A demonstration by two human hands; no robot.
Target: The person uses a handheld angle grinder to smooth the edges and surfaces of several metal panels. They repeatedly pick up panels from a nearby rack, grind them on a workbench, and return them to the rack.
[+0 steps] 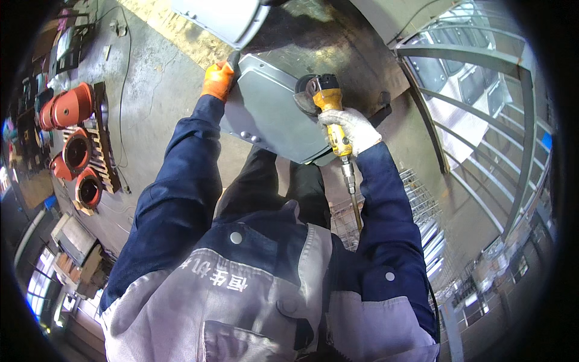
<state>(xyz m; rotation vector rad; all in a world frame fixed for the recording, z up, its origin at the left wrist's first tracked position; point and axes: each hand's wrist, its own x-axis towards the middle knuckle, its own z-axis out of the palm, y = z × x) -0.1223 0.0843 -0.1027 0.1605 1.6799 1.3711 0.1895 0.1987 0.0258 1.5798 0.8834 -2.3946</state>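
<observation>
left hand (217, 79) gripping metal panel (271, 114); right hand (353, 130) holding yellow grinder (325, 99)

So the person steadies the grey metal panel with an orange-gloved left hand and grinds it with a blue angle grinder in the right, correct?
Not quite: the head view shows the angle grinder is yellow, not blue. The rest holds: the orange-gloved left hand steadies the grey metal panel, and the right hand holds the grinder.

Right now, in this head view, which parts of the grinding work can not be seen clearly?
- Head view: the grinder disc's contact with the metal panel is hidden by its guard.
- The left hand fingertips are behind the panel's edge.
- The panel's lower corner is covered by the right hand and sleeve.
- The orange round parts at the left are too small and bent by the lens to identify.
</observation>
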